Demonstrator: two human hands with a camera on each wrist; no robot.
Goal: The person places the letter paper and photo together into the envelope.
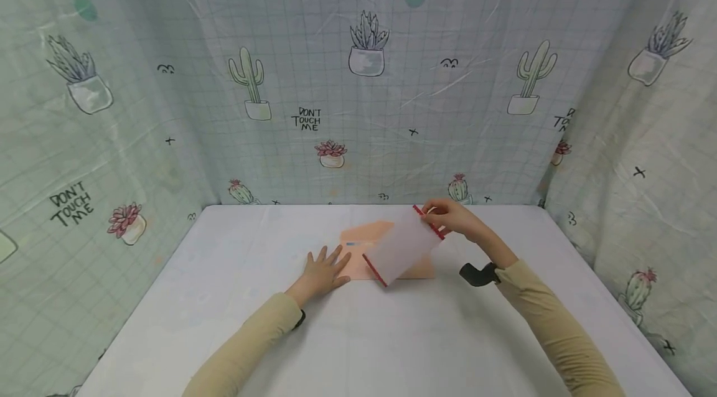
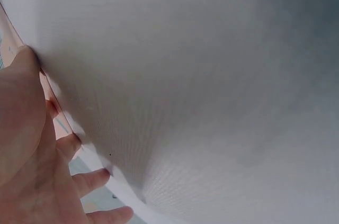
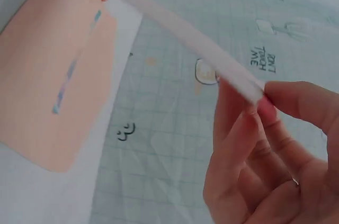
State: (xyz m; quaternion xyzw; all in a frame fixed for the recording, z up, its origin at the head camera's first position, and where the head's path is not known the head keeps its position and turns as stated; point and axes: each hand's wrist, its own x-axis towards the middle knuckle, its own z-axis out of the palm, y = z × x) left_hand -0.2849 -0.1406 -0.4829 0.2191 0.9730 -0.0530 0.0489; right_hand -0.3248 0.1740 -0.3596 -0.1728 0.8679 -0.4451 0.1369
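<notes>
A peach envelope [image 1: 358, 263] lies on the table, its pointed flap [image 1: 366, 231] folded out toward the back. My left hand [image 1: 319, 274] is spread with straight fingers, resting at the envelope's left end; in the left wrist view its fingertips [image 2: 69, 143] meet the envelope's edge and the table. Between thumb and fingers my right hand [image 1: 452, 218] pinches the far end of a pale sheet of paper [image 1: 399, 252] with red strips along two opposite ends. Held at a tilt, the sheet covers part of the envelope. In the right wrist view a shiny strip [image 3: 68, 83] shows along the envelope.
The white tabletop [image 1: 381, 335] reaches back to a hanging cloth [image 1: 313, 79] printed with potted cacti, which also encloses both sides. A black band [image 1: 478, 274] sticks out from the right wrist, and another dark band [image 1: 299, 319] sits at the left sleeve.
</notes>
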